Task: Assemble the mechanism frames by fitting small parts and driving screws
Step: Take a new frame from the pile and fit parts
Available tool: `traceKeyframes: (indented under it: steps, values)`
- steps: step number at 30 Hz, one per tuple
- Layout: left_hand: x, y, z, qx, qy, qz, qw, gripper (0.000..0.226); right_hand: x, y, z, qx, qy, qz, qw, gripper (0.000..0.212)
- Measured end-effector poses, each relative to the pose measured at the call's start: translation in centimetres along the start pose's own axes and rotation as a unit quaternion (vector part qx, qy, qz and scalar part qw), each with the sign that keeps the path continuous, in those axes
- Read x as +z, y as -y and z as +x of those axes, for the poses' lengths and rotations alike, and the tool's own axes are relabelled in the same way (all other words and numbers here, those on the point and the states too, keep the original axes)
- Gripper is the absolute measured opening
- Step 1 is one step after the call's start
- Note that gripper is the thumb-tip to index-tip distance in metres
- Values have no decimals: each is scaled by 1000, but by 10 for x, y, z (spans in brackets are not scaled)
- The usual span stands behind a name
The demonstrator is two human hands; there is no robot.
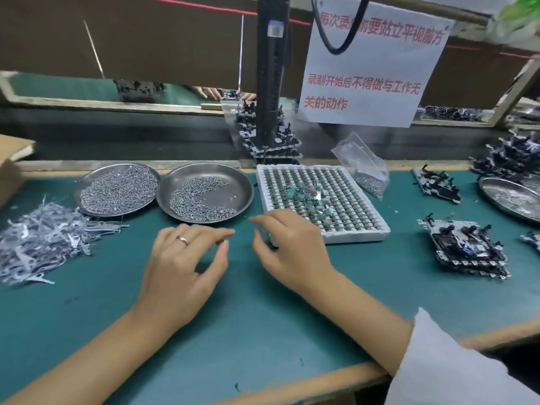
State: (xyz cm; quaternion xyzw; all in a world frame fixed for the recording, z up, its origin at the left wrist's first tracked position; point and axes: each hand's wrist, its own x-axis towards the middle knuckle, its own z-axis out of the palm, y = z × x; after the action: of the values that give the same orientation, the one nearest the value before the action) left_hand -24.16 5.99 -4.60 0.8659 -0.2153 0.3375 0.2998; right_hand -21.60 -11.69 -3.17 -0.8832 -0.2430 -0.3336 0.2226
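You sit at a factory assembly bench: green mat, screw-filled steel dishes upper left, stacked mechanism frames right, printed notice overhead.

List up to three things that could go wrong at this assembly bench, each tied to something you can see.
1. The right hand at the near corner of the white parts tray could nudge it, scattering the loose green parts.
2. Two screw dishes touch, so screws might get mixed.
3. The metal strip pile may snag the left hand.

head cam | 1 view | looks forward-down, close over green bench | wide-angle
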Motion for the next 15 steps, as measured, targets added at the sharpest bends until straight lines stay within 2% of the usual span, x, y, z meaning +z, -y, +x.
traceKeyframes:
  steps: [4, 7, 9, 13, 15]
  values:
    - [-13, 19, 39, -85, 12, 13, 996, 28, 34, 7, 23, -32, 4, 48, 998, 21]
    - [-7, 30, 80, -99, 20, 28, 995, 23, 51, 5, 29, -38, -5, 53, 998, 25]
    - [8, 36, 109, -106, 35, 25, 993, 26, 57, 1, 28, -44, -17, 45, 998, 26]
    - [54, 45, 159, -169, 139, 75, 973, 39, 59, -8, 24, -11, -36, 45, 998, 34]
    - [79, 44, 178, -193, 176, 89, 961, 34, 58, -9, 25, 8, -26, 44, 999, 38]
